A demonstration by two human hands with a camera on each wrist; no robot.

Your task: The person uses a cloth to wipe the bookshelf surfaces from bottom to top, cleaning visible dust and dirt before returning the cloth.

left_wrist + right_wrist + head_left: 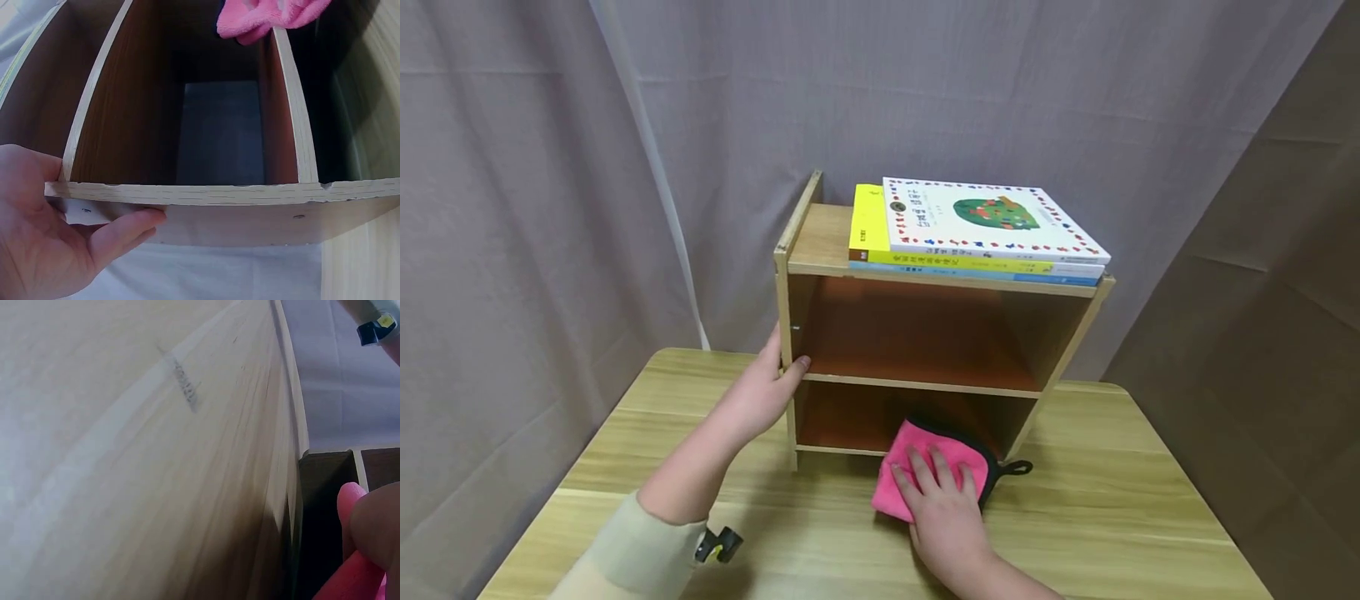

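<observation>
A small wooden shelf unit (917,384) with reddish-brown inner boards stands on the table. My left hand (763,396) grips its left side panel at the middle board; in the left wrist view the panel's edge passes between the thumb and fingers. At the lower front my right hand (947,521) holds a pink cloth (891,493) with black trim and a hanging loop, fingers spread over it. The left wrist view shows the cloth (269,19) against the bottom board's front edge. The right thumb is hidden in the head view.
Several picture books (992,221) lie stacked on the top board, a white one uppermost over a yellow one. The wooden table (1112,500) extends on both sides of the unit. Grey curtains (722,125) hang behind and beside it.
</observation>
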